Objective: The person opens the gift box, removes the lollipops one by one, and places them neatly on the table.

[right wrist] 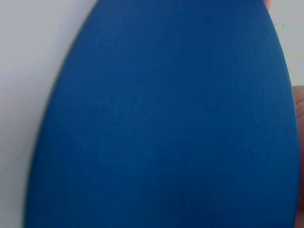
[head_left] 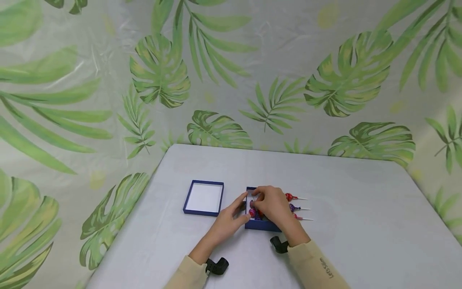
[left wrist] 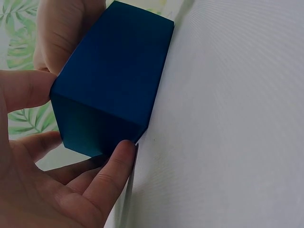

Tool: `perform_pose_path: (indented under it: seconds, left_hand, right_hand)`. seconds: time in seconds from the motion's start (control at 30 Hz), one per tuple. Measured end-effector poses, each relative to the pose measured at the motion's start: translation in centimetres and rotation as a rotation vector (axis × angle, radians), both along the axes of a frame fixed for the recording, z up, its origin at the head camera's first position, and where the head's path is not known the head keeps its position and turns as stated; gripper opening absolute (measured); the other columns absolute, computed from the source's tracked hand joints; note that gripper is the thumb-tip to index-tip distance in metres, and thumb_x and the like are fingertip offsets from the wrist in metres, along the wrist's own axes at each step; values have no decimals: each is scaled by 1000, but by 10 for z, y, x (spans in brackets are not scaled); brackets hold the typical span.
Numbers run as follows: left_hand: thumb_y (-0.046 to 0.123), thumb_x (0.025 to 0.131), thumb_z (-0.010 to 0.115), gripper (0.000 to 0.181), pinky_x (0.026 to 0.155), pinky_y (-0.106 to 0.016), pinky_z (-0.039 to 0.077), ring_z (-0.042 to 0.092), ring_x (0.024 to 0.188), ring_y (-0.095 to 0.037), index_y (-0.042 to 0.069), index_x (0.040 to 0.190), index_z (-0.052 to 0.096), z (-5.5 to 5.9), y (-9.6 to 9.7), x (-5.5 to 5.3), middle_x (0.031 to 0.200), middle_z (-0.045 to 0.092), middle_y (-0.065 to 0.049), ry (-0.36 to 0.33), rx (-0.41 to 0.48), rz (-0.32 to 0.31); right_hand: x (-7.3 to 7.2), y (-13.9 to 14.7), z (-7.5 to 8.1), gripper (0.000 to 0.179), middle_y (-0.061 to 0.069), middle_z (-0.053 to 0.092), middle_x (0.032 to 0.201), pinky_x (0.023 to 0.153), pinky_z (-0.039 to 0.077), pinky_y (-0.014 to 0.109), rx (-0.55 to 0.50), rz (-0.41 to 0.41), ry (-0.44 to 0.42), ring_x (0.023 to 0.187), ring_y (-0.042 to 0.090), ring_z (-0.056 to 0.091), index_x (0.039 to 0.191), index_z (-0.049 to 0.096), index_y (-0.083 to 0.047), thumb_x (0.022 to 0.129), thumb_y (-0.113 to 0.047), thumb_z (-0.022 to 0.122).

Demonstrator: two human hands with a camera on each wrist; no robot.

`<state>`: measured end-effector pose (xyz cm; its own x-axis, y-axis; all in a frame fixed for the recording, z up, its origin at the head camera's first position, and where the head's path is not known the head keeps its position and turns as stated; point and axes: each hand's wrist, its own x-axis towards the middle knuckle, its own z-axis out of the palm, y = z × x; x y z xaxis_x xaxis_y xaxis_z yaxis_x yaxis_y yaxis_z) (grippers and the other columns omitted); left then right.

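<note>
In the head view, a dark blue open box (head_left: pixel 262 225) sits on the table with several wrapped lollipops (head_left: pixel 252 212) inside, red and purple. My left hand (head_left: pixel 228 220) rests against the box's left side. In the left wrist view its thumb touches the upper corner of the blue box (left wrist: pixel 114 61), and its straight fingertips (left wrist: pixel 124 148) lie on the end wall. Over the box, my right hand (head_left: pixel 273 204) reaches in with bent fingers, pinching a lollipop at the left side. Its palm hides much of the inside. The box wall (right wrist: pixel 161 118) fills the right wrist view.
Left of the box lies a blue-rimmed lid (head_left: pixel 203 196) with a white inside. To the right are a red lollipop (head_left: pixel 290 196), a purple one (head_left: pixel 294 208) and a pinkish-red one (head_left: pixel 298 217), sticks pointing right. The white table (head_left: pixel 361 224) meets a leaf-print curtain (head_left: pixel 281 80) behind.
</note>
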<state>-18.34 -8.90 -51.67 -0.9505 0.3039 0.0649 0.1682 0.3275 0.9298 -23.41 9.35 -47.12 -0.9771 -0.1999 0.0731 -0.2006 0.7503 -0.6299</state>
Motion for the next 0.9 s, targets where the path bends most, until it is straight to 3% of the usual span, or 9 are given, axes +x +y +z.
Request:
perform_pose_path:
  seconds: [0.3, 0.57, 0.9]
  left_hand:
    - [34, 100, 62, 67, 113, -43, 38, 43, 141, -28, 33, 159, 31, 0, 0, 0, 154, 43, -15, 4, 3, -3]
    - [34, 99, 62, 67, 113, -44, 38, 44, 140, -28, 32, 159, 31, -1, -1, -1, 153, 44, -16, 9, 4, 5]
    - [34, 99, 62, 68, 114, -42, 37, 44, 140, -27, 31, 159, 31, 0, 0, 0, 153, 45, -15, 9, -7, 10]
  right_hand:
    - [1, -4, -5, 22, -8, 63, 67, 47, 44, 28, 78, -38, 61, 55, 11, 55, 100, 77, -15, 80, -19, 85]
    - [1, -5, -4, 30, -6, 62, 67, 46, 44, 28, 81, -35, 90, 55, 12, 54, 109, 76, -14, 80, -17, 85]
    - [0, -6, -6, 19, -4, 61, 66, 47, 43, 28, 145, -41, 90, 55, 13, 53, 93, 77, -13, 80, -24, 86]
